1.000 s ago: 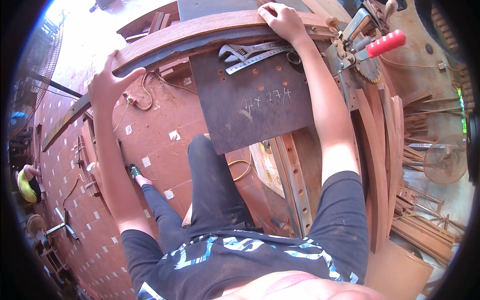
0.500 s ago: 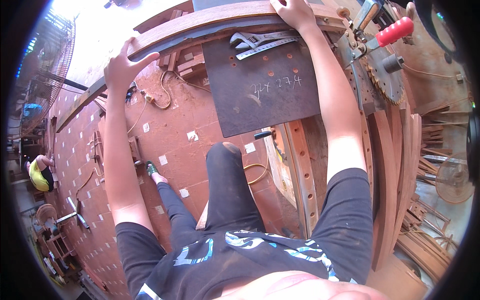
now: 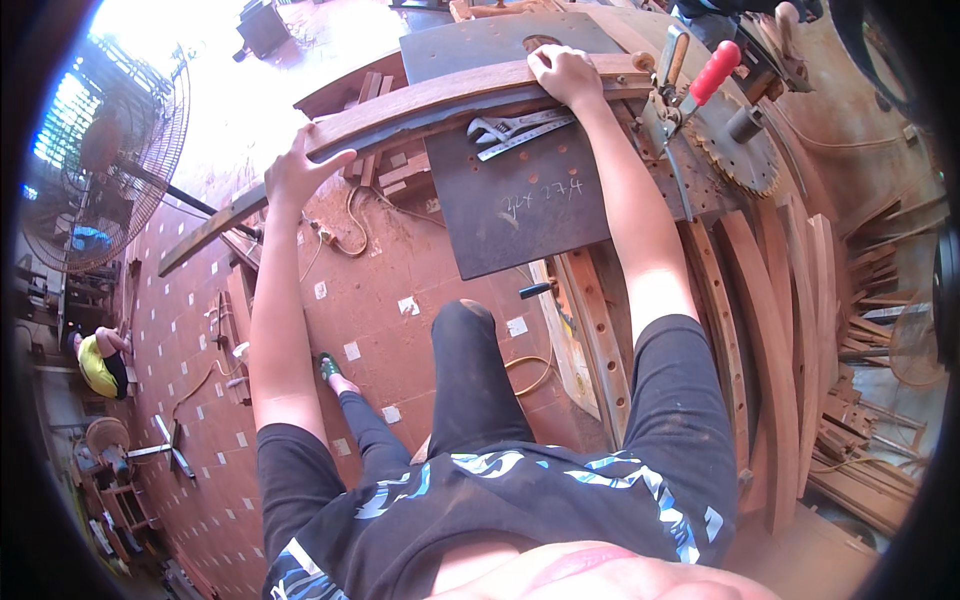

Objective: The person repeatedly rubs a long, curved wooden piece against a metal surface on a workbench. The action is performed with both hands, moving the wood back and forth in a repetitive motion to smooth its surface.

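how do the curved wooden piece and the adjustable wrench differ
The curved wooden piece is reddish-brown; the adjustable wrench is silvery metal. The wooden piece is far longer than the wrench. The right hand rests on the wooden piece, while the wrench lies on the dark plate.

Cannot see the board (image 3: pixel 430 96) where covered by the right grip (image 3: pixel 566 76). Cannot settle finger contact at the left grip (image 3: pixel 292 180), pale against glare. Lose the wrench (image 3: pixel 505 128) at its tail, behind the right forearm (image 3: pixel 640 215). Lose part of the table (image 3: pixel 490 240) under the same arm. Cannot read the chalk marks (image 3: pixel 540 200); faint, smeared. See the blade (image 3: pixel 740 165) only past the clamp (image 3: pixel 713 75). Cannot see the right shin, under the knee (image 3: pixel 463 318). Make out a crouched co-worker (image 3: pixel 102 362), too small and blurred for hand detail. Find the fan (image 3: pixel 160 150) hazy in glare; stacked wood (image 3: pixel 865 450) lost into the dark rim. Cannot place dark blue cloth (image 3: pixel 708 28), cut by the top edge.
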The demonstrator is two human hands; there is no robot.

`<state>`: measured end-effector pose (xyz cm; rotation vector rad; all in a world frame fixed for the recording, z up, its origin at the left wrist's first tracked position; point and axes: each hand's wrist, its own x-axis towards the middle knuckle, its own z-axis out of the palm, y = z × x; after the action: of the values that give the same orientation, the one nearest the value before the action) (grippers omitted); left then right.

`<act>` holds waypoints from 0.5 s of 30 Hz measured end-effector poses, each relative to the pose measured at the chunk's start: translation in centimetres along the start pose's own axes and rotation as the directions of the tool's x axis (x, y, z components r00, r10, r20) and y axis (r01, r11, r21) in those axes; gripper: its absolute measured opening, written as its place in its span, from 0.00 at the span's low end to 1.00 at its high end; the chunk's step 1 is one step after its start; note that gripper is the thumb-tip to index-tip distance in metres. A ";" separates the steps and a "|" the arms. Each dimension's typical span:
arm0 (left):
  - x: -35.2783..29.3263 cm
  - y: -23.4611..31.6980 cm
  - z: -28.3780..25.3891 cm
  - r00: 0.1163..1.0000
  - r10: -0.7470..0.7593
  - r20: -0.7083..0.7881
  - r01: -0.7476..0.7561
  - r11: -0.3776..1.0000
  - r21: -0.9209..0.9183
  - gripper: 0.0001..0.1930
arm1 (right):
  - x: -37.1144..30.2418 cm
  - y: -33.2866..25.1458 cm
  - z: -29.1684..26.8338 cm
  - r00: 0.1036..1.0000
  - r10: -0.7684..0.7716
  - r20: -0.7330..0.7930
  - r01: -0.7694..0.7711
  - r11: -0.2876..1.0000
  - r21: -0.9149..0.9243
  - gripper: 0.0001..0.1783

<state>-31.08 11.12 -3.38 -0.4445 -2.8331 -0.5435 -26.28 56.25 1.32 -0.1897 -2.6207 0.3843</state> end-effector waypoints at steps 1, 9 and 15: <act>-0.2 0.3 -0.3 1.000 -0.007 0.030 0.007 1.000 -0.001 0.56 | -0.3 0.0 -0.1 1.000 -0.024 -0.015 0.024 1.000 -0.016 0.20; -3.6 0.8 -0.9 0.997 0.009 0.077 -0.009 1.000 0.008 0.57 | -3.9 -0.1 -1.9 0.998 0.067 -0.003 -0.067 0.997 -0.026 0.20; -8.0 2.5 -1.7 0.997 -0.001 0.079 -0.002 0.999 0.034 0.59 | -7.4 0.0 -4.6 0.997 -0.048 0.056 0.050 0.998 -0.028 0.23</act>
<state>-22.51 10.66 -3.20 -0.4706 -2.9127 -0.4876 -17.57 55.88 1.93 -0.1261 -2.6808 0.3394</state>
